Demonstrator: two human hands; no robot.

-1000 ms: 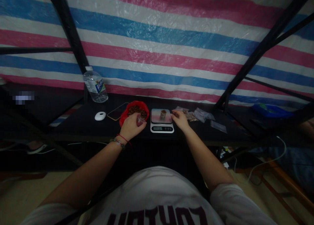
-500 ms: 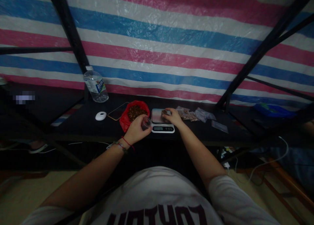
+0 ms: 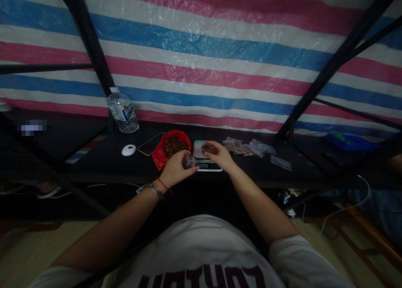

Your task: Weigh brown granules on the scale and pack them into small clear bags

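Observation:
My left hand (image 3: 175,171) is closed round a small clear plastic cup (image 3: 189,160), held just in front of the red bag of brown pieces (image 3: 171,147). My right hand (image 3: 217,155) is closed on a small cup of brown pieces (image 3: 207,148) and holds it a little above the digital scale (image 3: 205,157). The two hands are close together over the scale's near edge.
A water bottle (image 3: 123,112) stands at the back left. A white round object (image 3: 128,150) and a phone (image 3: 149,144) lie left of the red bag. Several small clear packets (image 3: 248,147) lie right of the scale. Black frame bars cross both sides.
My right hand reached onto the scale, took the small cup of brown pieces and lifted it toward me. My left hand drew the clear cup back from the red bag toward the scale.

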